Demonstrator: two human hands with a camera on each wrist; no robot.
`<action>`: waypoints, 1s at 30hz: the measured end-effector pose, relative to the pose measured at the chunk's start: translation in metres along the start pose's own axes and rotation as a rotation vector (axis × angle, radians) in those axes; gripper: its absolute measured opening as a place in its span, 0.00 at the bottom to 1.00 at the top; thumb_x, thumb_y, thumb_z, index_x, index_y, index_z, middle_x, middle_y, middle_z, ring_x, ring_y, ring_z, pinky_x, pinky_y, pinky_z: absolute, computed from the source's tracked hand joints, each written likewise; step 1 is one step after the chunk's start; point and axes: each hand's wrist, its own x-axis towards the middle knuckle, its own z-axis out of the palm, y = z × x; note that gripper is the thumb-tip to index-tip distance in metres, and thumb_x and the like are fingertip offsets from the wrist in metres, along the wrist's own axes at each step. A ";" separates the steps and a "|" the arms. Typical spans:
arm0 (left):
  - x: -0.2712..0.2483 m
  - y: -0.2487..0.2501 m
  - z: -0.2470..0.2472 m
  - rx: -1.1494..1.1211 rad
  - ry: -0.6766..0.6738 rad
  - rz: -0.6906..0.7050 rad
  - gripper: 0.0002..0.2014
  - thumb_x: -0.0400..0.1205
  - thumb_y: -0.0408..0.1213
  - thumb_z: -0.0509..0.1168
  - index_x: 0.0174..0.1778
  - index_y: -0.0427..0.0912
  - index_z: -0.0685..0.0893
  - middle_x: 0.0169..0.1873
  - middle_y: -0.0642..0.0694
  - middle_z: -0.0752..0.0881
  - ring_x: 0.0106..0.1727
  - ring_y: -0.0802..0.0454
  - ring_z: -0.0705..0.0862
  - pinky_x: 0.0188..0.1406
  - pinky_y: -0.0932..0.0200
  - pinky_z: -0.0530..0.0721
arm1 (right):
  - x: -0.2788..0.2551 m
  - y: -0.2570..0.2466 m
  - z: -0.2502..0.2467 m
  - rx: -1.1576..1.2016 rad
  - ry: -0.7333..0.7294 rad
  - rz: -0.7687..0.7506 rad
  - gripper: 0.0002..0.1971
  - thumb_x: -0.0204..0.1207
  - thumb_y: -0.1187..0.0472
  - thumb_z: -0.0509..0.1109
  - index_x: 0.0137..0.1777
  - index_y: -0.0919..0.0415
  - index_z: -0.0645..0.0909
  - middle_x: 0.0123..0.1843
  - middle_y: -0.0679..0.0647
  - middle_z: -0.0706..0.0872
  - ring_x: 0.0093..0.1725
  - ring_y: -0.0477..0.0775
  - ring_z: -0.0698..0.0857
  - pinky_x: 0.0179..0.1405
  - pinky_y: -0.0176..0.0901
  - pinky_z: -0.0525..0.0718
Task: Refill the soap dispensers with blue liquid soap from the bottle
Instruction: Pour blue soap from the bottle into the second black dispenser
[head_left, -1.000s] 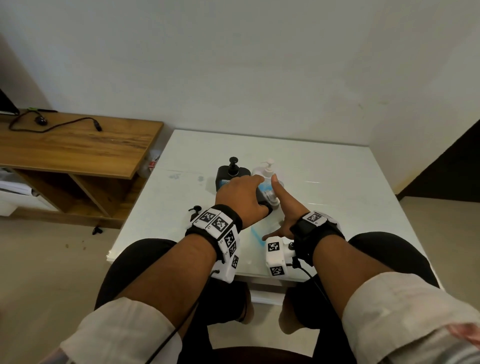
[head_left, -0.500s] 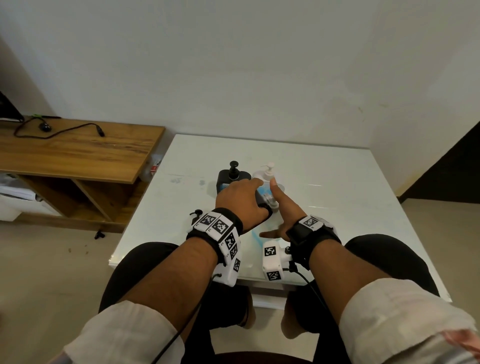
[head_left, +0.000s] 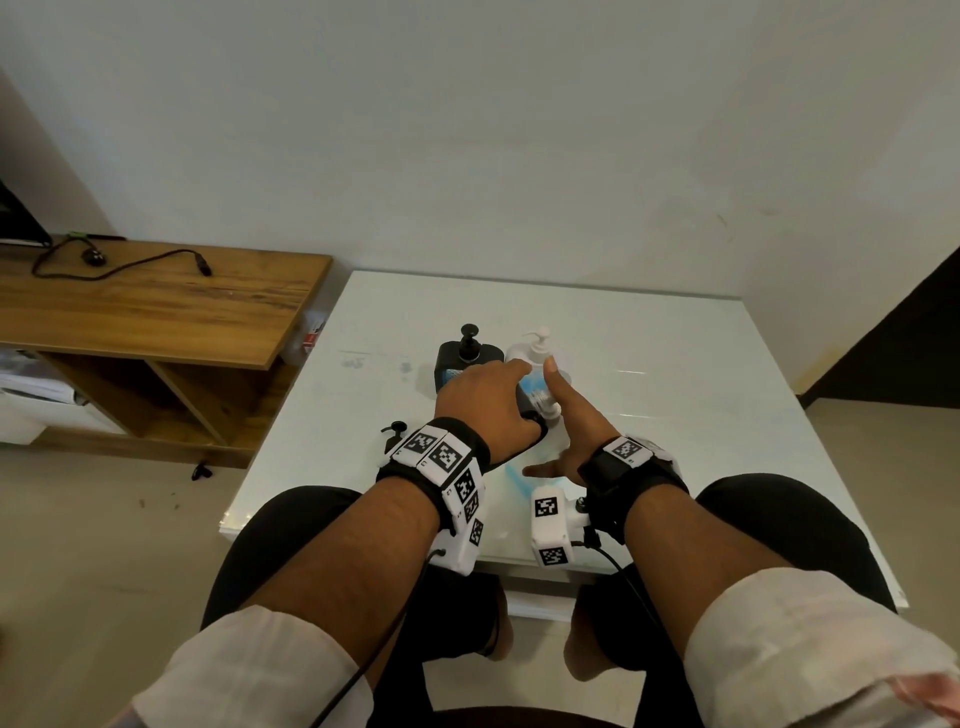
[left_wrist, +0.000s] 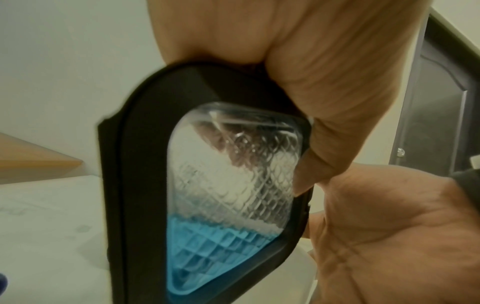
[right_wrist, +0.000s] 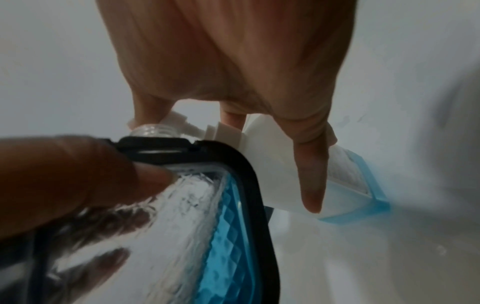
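My left hand (head_left: 488, 400) grips a black-framed glass soap dispenser (head_left: 536, 413) and holds it tilted over the white table (head_left: 675, 415). Its pump is off, its threaded neck (right_wrist: 153, 129) is bare, and blue soap (left_wrist: 213, 246) fills only its low corner. My right hand (head_left: 571, 415) is just to its right with straight fingers, the index finger (right_wrist: 311, 174) lying against the white pump bottle (head_left: 537, 348) of blue soap. A second black dispenser (head_left: 467, 356) with its pump on stands behind my left hand.
A loose black pump head (head_left: 396, 431) lies on the table left of my left wrist. A blue smear (head_left: 511, 475) marks the table between my wrists. A wooden shelf unit (head_left: 156, 306) with a cable stands to the left, the wall behind.
The hands hold nearly the same pose. My right index finger has edged up toward the white bottle, and the head view has shifted slightly.
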 end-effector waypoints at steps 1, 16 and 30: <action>0.001 0.000 0.000 0.002 -0.001 0.003 0.27 0.72 0.52 0.70 0.68 0.52 0.77 0.53 0.52 0.85 0.54 0.51 0.83 0.49 0.56 0.81 | -0.001 -0.001 0.000 0.003 0.003 -0.002 0.26 0.69 0.25 0.69 0.55 0.44 0.81 0.58 0.52 0.85 0.65 0.64 0.83 0.64 0.76 0.80; 0.001 -0.001 0.001 -0.004 0.008 -0.006 0.27 0.72 0.51 0.69 0.69 0.54 0.76 0.53 0.53 0.85 0.54 0.51 0.84 0.47 0.58 0.79 | 0.001 -0.001 0.001 -0.019 0.073 -0.025 0.26 0.71 0.33 0.73 0.61 0.49 0.80 0.52 0.50 0.82 0.66 0.67 0.82 0.64 0.79 0.80; 0.003 -0.002 0.002 -0.007 0.012 -0.011 0.25 0.71 0.51 0.69 0.66 0.53 0.78 0.52 0.53 0.84 0.52 0.52 0.83 0.47 0.57 0.81 | 0.004 -0.001 0.000 -0.022 0.073 -0.037 0.26 0.72 0.34 0.74 0.63 0.49 0.79 0.53 0.49 0.82 0.64 0.67 0.83 0.63 0.80 0.79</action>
